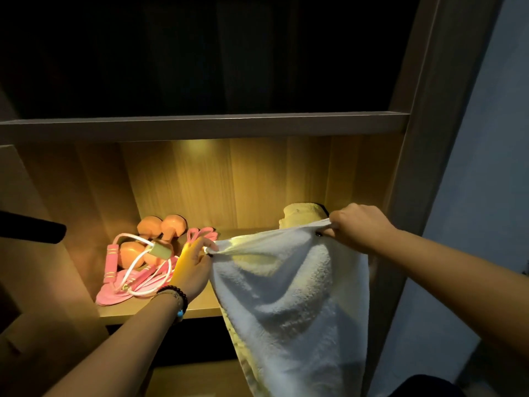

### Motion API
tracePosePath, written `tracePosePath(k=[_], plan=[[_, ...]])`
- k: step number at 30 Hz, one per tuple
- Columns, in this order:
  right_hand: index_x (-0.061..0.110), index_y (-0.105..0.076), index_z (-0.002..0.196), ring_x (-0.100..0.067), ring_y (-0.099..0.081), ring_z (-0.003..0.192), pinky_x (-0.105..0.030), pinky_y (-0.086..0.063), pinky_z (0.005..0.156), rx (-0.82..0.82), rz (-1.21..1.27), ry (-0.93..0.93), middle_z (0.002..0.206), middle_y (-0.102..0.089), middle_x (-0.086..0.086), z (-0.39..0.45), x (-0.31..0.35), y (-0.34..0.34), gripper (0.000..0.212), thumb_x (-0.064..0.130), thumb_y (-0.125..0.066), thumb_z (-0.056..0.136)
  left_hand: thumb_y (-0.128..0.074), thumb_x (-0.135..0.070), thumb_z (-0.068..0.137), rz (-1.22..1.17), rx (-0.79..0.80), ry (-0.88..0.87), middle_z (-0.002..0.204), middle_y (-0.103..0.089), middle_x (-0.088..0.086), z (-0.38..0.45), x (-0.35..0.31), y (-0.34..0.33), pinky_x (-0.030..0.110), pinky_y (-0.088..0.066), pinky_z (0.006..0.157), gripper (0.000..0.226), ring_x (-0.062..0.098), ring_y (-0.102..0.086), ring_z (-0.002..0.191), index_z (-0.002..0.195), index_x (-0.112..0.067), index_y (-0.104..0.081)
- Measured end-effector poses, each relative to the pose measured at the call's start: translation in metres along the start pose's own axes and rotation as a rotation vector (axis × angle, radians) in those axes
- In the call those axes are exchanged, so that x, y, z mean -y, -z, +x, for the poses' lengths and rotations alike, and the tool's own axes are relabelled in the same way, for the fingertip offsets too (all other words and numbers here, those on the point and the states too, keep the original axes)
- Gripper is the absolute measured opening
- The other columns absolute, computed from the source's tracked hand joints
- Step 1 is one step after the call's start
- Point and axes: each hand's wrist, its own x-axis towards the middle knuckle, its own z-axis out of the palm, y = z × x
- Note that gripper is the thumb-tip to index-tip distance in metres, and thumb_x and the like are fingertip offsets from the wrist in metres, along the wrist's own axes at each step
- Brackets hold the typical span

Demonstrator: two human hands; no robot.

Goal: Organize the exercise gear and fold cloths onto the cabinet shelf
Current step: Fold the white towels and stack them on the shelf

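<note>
My left hand (pixel 192 263) and right hand (pixel 356 226) each pinch a top corner of the soft white terry cloth (pixel 289 296), which hangs limp and light before the lit wooden cabinet shelf's (pixel 160 312) front edge, so corners look the surest hold for folding.

Both forearms are bare from the lower edge of the head view up to the hands, with no sleeves showing. The left hand (pixel 192 269) has a bracelet of dark round beads (pixel 176 293) around its wrist, and beside it a second, thinner band with one small bright blue piece (pixel 180 313) on the underside. The right hand (pixel 356 227) and its wrist carry no band or watch. No rings can be made out on either hand.
</note>
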Motion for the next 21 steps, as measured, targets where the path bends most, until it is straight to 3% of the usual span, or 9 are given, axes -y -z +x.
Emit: tracePosePath(k=[3, 6, 10, 13, 15, 18, 21], plan=[[0.019, -0.061, 0.091, -0.012, -0.052, 0.063, -0.023, -0.033, 0.049, 0.014, -0.035, -0.035, 0.073, -0.054, 0.004, -0.001, 0.004, 0.006, 0.043, 0.056, -0.040, 0.095, -0.048, -0.001, 0.088, 0.120, 0.032, -0.120, 0.108, -0.053, 0.003, 0.002, -0.012, -0.009, 0.030, -0.037, 0.080, 0.018, 0.013, -0.048, 0.090, 0.085, -0.016, -0.058], [0.018, -0.061, 0.088, -0.015, -0.054, 0.065, -0.027, -0.040, 0.053, 0.011, -0.045, -0.028, 0.074, -0.054, 0.003, 0.001, 0.005, 0.017, 0.047, 0.059, -0.039, 0.094, -0.050, -0.005, 0.086, 0.219, 0.048, -0.160, 0.087, -0.050, 0.001, 0.008, -0.023, -0.013, 0.030, -0.035, 0.072, 0.017, 0.019, -0.047, 0.081, 0.084, -0.017, -0.061], [0.021, -0.053, 0.075, -0.008, -0.049, 0.054, -0.021, -0.035, 0.045, -0.033, -0.146, -0.007, 0.062, -0.049, 0.007, -0.005, 0.001, 0.033, 0.065, 0.074, -0.017, 0.084, -0.044, -0.003, 0.088, 0.191, -0.161, 0.007, 0.070, -0.049, 0.008, 0.019, -0.027, -0.007, 0.030, -0.032, 0.055, 0.015, 0.025, -0.045, 0.069, 0.078, -0.009, -0.054], [0.023, -0.046, 0.068, -0.008, -0.046, 0.048, -0.022, -0.034, 0.042, -0.096, -0.173, 0.030, 0.058, -0.048, 0.007, -0.008, 0.012, 0.043, 0.069, 0.071, 0.002, 0.080, -0.041, -0.003, 0.093, 0.216, -0.306, 0.170, 0.082, -0.046, 0.010, 0.027, -0.036, -0.007, 0.033, -0.038, 0.071, 0.014, 0.024, -0.042, 0.079, 0.092, -0.004, -0.055], [0.023, -0.046, 0.072, -0.010, -0.049, 0.051, -0.023, -0.040, 0.046, -0.118, -0.152, 0.060, 0.061, -0.050, 0.007, -0.010, 0.022, 0.047, 0.062, 0.064, -0.004, 0.090, -0.040, -0.002, 0.095, 0.243, -0.360, 0.227, 0.093, -0.043, 0.011, 0.031, -0.040, -0.006, 0.031, -0.033, 0.075, 0.023, 0.023, -0.038, 0.086, 0.111, 0.001, -0.056], [0.023, -0.049, 0.085, -0.013, -0.050, 0.058, -0.024, -0.036, 0.048, -0.127, -0.099, 0.137, 0.071, -0.050, 0.007, -0.016, 0.030, 0.049, 0.042, 0.051, -0.021, 0.099, -0.041, -0.003, 0.095, 0.188, -0.347, 0.275, 0.098, -0.041, 0.011, 0.035, -0.035, 0.001, 0.029, -0.029, 0.077, 0.031, 0.022, -0.037, 0.089, 0.123, 0.005, -0.052], [0.022, -0.054, 0.092, -0.017, -0.053, 0.075, -0.026, -0.037, 0.058, 0.080, 0.098, 0.184, 0.086, -0.053, 0.003, -0.017, 0.029, 0.049, 0.028, 0.042, -0.036, 0.100, -0.042, -0.005, 0.096, 0.186, -0.340, 0.317, 0.097, -0.041, 0.013, 0.035, -0.027, 0.008, 0.030, -0.030, 0.077, 0.033, 0.024, -0.037, 0.089, 0.125, 0.006, -0.051]])
